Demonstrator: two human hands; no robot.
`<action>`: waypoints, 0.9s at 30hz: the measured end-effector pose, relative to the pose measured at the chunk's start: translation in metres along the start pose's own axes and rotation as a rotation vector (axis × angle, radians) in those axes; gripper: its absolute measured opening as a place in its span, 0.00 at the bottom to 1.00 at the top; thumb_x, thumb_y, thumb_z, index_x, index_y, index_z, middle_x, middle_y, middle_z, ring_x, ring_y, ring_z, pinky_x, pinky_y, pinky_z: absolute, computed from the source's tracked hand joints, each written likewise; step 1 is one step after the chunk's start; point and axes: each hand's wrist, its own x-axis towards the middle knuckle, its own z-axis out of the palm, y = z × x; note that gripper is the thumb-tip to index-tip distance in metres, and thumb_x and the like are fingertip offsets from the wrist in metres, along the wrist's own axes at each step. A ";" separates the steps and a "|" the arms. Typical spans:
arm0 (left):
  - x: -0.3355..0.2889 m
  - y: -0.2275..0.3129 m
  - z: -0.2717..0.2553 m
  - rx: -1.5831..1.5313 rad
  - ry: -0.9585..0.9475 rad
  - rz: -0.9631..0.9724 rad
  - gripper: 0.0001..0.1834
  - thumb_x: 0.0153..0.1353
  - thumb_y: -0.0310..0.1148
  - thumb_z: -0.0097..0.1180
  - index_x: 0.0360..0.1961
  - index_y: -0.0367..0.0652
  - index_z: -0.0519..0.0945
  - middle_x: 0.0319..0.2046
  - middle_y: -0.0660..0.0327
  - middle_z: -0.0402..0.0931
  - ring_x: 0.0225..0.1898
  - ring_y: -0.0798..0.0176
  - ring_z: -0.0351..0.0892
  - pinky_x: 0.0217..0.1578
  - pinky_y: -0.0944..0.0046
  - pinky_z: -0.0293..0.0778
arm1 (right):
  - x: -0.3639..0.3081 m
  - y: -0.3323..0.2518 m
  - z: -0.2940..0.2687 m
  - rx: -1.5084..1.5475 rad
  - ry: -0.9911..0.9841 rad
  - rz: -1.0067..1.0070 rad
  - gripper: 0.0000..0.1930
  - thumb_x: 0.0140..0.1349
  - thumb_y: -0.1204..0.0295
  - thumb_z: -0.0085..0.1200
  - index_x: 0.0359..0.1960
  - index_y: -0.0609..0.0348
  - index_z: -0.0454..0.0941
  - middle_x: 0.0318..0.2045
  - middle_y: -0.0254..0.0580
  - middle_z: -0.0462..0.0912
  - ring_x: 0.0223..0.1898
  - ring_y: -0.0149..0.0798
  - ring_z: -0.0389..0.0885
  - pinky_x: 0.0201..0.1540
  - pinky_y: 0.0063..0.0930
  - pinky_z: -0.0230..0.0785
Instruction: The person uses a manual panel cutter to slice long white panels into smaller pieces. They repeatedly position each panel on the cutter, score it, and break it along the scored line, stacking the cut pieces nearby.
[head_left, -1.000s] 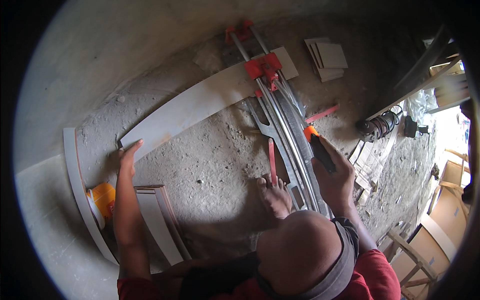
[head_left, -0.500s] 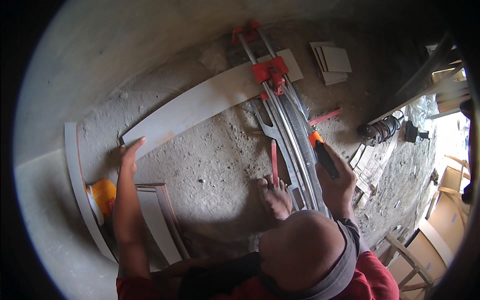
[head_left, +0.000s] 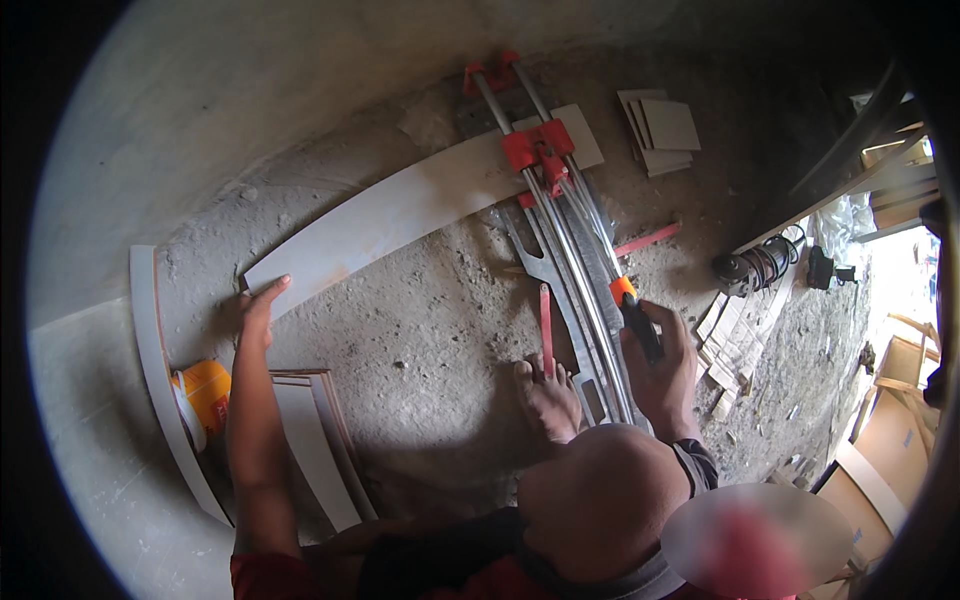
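Observation:
A long pale tile strip (head_left: 400,212) lies under the rails of a manual tile cutter (head_left: 575,290), near its far end. My left hand (head_left: 260,308) is closed on the strip's left end, thumb on top and the other fingers mostly hidden. The cutter's red carriage (head_left: 537,150) sits over the strip. From it a lever runs back to an orange-and-black handle (head_left: 640,322). My right hand (head_left: 668,370) grips that handle, its fingers curled round the black part. A red bar (head_left: 546,330) sticks out left of the cutter, by a bare foot (head_left: 548,402).
Cut tile pieces (head_left: 668,127) are stacked at the far right. An angle grinder (head_left: 755,265) rests at the right, near tile scraps (head_left: 730,345). More strips (head_left: 312,440) and a yellow container (head_left: 208,395) are at the left by the wall. Grit covers the floor.
My right hand and the lever handle have moved slightly left and nearer to me. My left hand and the tile strip stay in place.

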 end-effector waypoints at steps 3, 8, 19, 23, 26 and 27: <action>-0.001 0.002 0.001 0.026 -0.027 -0.009 0.54 0.35 0.47 0.77 0.60 0.34 0.61 0.54 0.48 0.69 0.55 0.52 0.69 0.57 0.52 0.65 | 0.004 0.000 0.005 -0.010 -0.013 -0.042 0.17 0.58 0.73 0.56 0.51 0.57 0.75 0.38 0.50 0.81 0.36 0.50 0.82 0.38 0.35 0.74; -0.003 -0.001 0.005 0.129 0.082 -0.040 0.65 0.35 0.58 0.74 0.66 0.35 0.51 0.61 0.46 0.60 0.63 0.49 0.59 0.63 0.46 0.54 | 0.006 0.006 0.013 0.009 -0.001 -0.112 0.15 0.58 0.75 0.56 0.49 0.57 0.77 0.37 0.52 0.80 0.35 0.51 0.82 0.36 0.35 0.74; -0.003 -0.003 0.009 0.142 0.159 0.021 0.47 0.39 0.54 0.73 0.54 0.34 0.68 0.50 0.51 0.72 0.52 0.56 0.70 0.57 0.55 0.63 | 0.017 0.008 0.024 0.029 0.020 -0.166 0.15 0.56 0.79 0.55 0.47 0.61 0.78 0.35 0.51 0.81 0.34 0.48 0.82 0.36 0.32 0.73; -0.003 0.000 0.008 0.098 0.095 0.044 0.44 0.40 0.52 0.74 0.53 0.35 0.69 0.49 0.53 0.73 0.52 0.58 0.71 0.57 0.56 0.63 | 0.032 0.002 0.031 0.058 0.032 -0.188 0.15 0.56 0.79 0.55 0.48 0.61 0.77 0.34 0.51 0.81 0.34 0.48 0.83 0.37 0.32 0.73; -0.001 -0.002 0.007 0.085 0.090 0.047 0.43 0.40 0.51 0.74 0.52 0.36 0.69 0.49 0.54 0.73 0.52 0.59 0.71 0.57 0.56 0.63 | 0.047 -0.005 0.036 0.066 0.011 -0.161 0.15 0.58 0.77 0.54 0.48 0.61 0.77 0.35 0.52 0.82 0.36 0.48 0.83 0.39 0.33 0.73; -0.001 -0.003 0.006 0.089 0.091 0.047 0.43 0.40 0.51 0.74 0.52 0.36 0.69 0.49 0.54 0.73 0.52 0.59 0.71 0.57 0.56 0.63 | 0.052 -0.008 0.038 0.059 0.005 -0.150 0.15 0.58 0.76 0.54 0.48 0.61 0.77 0.36 0.52 0.82 0.36 0.47 0.83 0.40 0.33 0.73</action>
